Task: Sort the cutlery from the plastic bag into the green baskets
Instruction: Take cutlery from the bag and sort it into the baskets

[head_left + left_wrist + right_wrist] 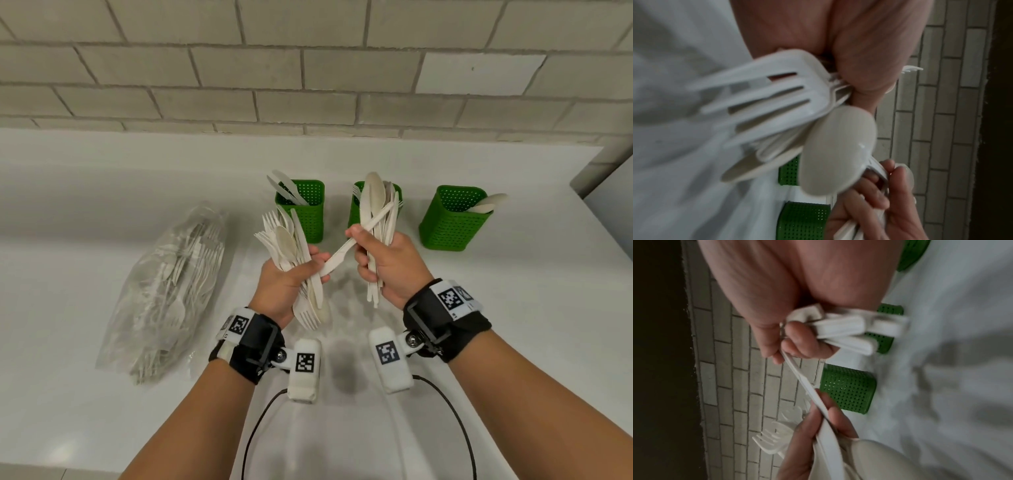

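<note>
Fingers: both hands' fingers [363, 274] were curled round mixed white plastic cutlery bundles.
Knife: one white plastic knife [346, 248] bridged left hand [284, 281] and right hand [390, 267], long axis slanting toward the middle green perforated basket [354, 216].

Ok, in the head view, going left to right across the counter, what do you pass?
plastic bag → left hand gripping a cutlery bunch → right hand gripping more → right basket. The other two baskets overlap the hands, so they are left out.

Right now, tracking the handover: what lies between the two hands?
One knife bridges the left hand and right hand, both touching it, shown in the head view.
</note>
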